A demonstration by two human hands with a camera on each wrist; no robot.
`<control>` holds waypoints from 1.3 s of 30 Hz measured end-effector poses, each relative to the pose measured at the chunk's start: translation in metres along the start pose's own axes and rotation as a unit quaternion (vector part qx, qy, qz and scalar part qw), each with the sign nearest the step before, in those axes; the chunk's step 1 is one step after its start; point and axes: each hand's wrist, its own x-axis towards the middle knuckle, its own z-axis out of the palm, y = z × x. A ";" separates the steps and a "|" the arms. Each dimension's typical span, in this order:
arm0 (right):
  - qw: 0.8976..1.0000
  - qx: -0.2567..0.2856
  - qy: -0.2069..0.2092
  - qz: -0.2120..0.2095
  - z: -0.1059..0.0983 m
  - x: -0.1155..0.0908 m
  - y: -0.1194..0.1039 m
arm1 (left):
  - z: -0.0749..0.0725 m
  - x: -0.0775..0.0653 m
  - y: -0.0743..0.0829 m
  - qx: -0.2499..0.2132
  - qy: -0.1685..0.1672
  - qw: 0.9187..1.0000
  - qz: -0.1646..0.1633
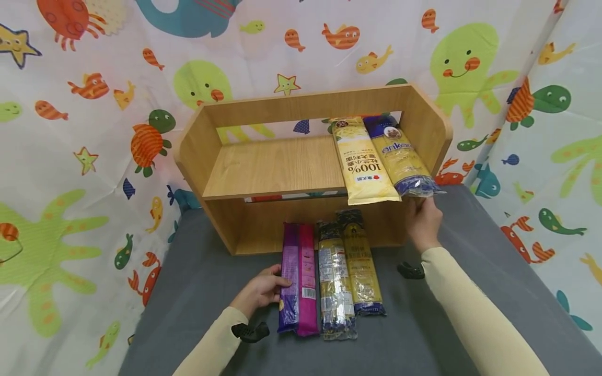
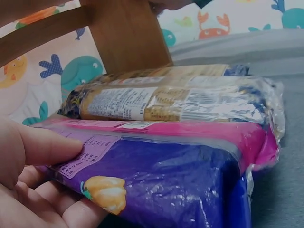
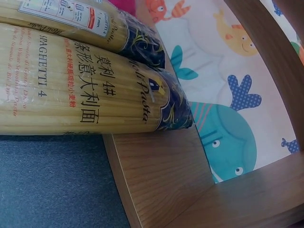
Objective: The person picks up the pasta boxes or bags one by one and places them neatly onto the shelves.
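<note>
My left hand (image 1: 261,290) grips the left edge of a long purple and pink packet (image 1: 299,277), thumb on top and fingers at its side. The packet lies at the front of a wooden shelf (image 1: 273,162), its far end just inside the lower tier. Beside it lie two clear bags of spaghetti (image 1: 335,282) (image 3: 57,90), the right one reaching further back. My right hand (image 1: 425,222) holds the shelf's right side panel near the upper board, close below the overhanging bags. The right wrist view does not show its fingers.
On the upper board's right side lie a cream pasta packet (image 1: 364,162) and a blue-ended pasta bag (image 1: 400,156), both jutting past the front edge. Grey cloth (image 1: 197,308) covers the table. A sea-animal curtain (image 1: 117,209) hangs behind and at both sides.
</note>
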 end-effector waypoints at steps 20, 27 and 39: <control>1.000 0.011 0.019 -0.017 0.005 -0.003 -0.002 | 0.003 -0.064 0.006 -0.020 -0.108 0.993 0.034; 0.999 0.019 0.021 -0.023 0.002 -0.001 -0.006 | 0.016 -0.105 0.022 -0.034 -0.187 0.980 0.067; 0.999 0.021 0.025 -0.032 0.001 -0.001 -0.001 | 0.037 -0.174 0.075 -0.030 -0.242 0.960 0.137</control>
